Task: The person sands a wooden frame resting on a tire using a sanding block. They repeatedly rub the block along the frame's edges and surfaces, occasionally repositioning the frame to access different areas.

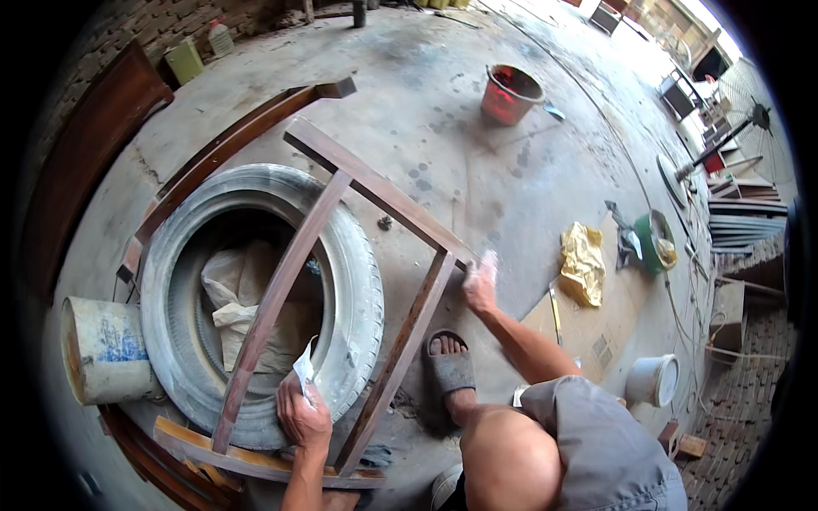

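A brown wooden frame (285,285) with two long rails and two crosspieces rests over a dusty grey tire (362,298). My left hand (302,419) is closed on a folded white sheet (304,366), between the two long rails and above the tire's near rim. Whether the sheet is paper or cloth, I cannot tell. My right hand (481,283), whitish with dust, grips the right end of the frame's far crosspiece. Some of its fingers are hidden. Pale crumpled sacking (243,285) lies inside the tire.
A blue-stained bucket (106,351) lies against the tire's left. Beyond the frame stands a red-stained bucket (509,95). At right, gold crumpled wrapping (582,264) lies on cardboard (609,341), near a white tub (653,380) and a fan (716,153). A curved wooden piece (230,140) leans behind the tire.
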`<state>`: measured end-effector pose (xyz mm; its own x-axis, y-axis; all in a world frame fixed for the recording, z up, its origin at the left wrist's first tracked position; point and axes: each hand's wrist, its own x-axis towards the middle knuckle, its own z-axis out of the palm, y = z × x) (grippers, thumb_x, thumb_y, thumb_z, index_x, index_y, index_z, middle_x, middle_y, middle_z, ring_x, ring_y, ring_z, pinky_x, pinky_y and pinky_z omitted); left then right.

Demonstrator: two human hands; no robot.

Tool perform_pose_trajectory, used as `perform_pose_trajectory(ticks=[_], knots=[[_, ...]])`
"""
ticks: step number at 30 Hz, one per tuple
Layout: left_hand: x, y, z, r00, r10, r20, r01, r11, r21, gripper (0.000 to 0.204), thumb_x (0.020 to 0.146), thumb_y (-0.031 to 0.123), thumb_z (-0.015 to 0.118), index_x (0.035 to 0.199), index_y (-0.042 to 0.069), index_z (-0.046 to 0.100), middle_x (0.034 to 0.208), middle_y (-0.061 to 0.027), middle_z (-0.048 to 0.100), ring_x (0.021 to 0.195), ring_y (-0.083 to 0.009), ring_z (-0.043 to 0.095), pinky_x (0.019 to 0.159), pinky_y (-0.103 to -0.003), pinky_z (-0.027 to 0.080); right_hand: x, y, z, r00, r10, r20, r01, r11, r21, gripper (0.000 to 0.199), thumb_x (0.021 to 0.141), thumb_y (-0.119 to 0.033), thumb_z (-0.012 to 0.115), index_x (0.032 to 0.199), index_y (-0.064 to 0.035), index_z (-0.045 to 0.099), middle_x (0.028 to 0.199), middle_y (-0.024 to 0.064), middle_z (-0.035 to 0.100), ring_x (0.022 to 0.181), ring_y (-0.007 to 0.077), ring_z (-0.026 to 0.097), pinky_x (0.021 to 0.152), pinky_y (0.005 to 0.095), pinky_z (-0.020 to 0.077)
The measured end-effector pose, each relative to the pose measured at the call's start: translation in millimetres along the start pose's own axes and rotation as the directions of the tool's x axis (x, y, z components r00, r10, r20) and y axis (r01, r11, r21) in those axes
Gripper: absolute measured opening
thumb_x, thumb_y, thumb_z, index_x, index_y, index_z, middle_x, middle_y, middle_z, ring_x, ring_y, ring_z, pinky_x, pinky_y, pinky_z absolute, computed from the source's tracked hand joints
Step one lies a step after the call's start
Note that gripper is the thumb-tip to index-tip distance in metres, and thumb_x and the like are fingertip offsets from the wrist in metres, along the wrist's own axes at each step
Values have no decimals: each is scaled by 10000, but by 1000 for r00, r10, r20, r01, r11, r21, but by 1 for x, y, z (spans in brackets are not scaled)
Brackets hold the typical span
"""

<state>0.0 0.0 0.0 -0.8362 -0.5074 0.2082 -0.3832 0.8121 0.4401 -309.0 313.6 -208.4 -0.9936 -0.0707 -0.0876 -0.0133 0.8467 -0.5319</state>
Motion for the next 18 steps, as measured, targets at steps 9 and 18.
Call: perform_pose_trajectory(ticks=[9, 18], knots=[[2, 0, 14, 999, 46, -3, -46, 999, 27, 215, 991, 107, 522, 1055, -93, 569, 997, -310, 598, 938, -511, 566, 842, -566, 446, 20, -184, -20, 846, -392, -362, 455, 884, 107, 652, 1031, -274, 467, 1495, 158, 315, 1539, 388, 340, 1474, 514, 290, 1252, 553, 184], [1, 8, 12, 999, 17, -34, -16, 999, 34, 227, 1012, 125, 528, 1015, -99, 567, 991, -316, 595, 928, -515, 557, 837, -558, 439, -12, -77, -27, 943, -274, -189, 301, 944, 134, 677, 1052, -327, 455, 1518, 134, 283, 1595, 368, 253, 1504, 502, 224, 1257, 518, 182]])
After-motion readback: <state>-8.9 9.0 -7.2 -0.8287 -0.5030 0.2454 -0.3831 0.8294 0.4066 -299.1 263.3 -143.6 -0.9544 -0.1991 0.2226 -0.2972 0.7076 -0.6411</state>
